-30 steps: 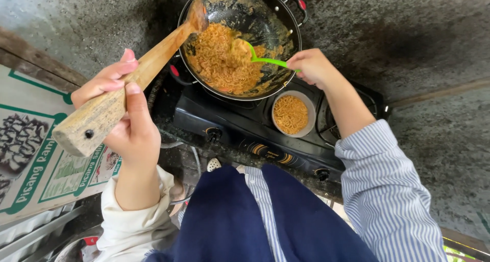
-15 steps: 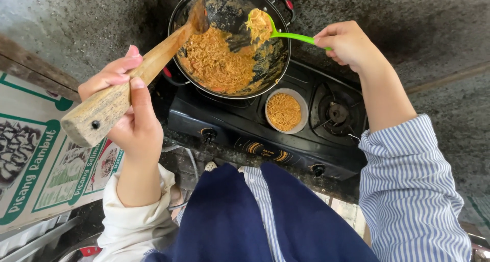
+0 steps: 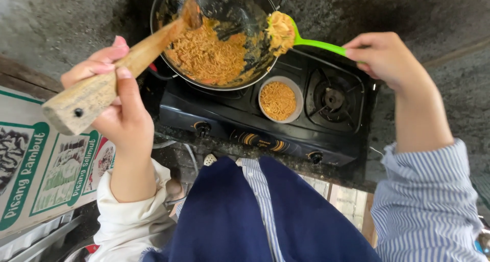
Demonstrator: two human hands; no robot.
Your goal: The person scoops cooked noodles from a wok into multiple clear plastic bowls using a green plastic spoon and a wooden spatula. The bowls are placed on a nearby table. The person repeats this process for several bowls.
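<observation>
We lift a spoonful of noodles from the wok.
Our right hand [image 3: 386,55] pinches the green spoon [image 3: 306,39], loaded, over the wok [image 3: 214,32] rim; our left hand [image 3: 115,101] grips the wooden spatula [image 3: 117,70]. Next, we judge, it needs steady carrying to the bowl [image 3: 278,99] just beside.

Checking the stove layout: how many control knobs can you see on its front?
3: one knob at the left, one at the right, and a central knob, less clear. The apron may hide others.

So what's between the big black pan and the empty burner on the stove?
In the head view, a small bowl of noodles sits on the stove, between the pan and the bare burner.
</observation>
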